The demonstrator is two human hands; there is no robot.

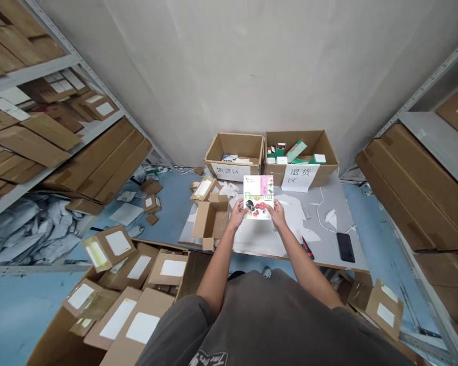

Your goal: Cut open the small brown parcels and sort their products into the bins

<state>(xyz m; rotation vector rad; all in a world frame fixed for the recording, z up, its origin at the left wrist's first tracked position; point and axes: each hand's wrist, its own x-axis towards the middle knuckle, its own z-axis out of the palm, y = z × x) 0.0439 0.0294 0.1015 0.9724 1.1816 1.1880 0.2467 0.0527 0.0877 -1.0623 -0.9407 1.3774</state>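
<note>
A white and pink booklet [258,197] with pictures of fruit and vegetables and the word "Beautiful" faces me above the table. My left hand [237,214] grips its lower left edge, thumb on the front. On the opposite side my right hand [277,214] pinches the lower right edge. The fingers behind the booklet are hidden. Just left of my left hand stands an opened cardboard box [213,218], its flaps apart. Beyond the booklet are two labelled cartons, the left carton [234,147] with a few small packs and the right carton [322,147] with several green and white boxes.
White paper [263,241] covers part of the table. A red and black cutter [307,248] and a phone [345,247] lie to the right, near a white cable [320,218]. A large carton of parcels [173,268] stands front left. Shelves [99,127] flank both sides.
</note>
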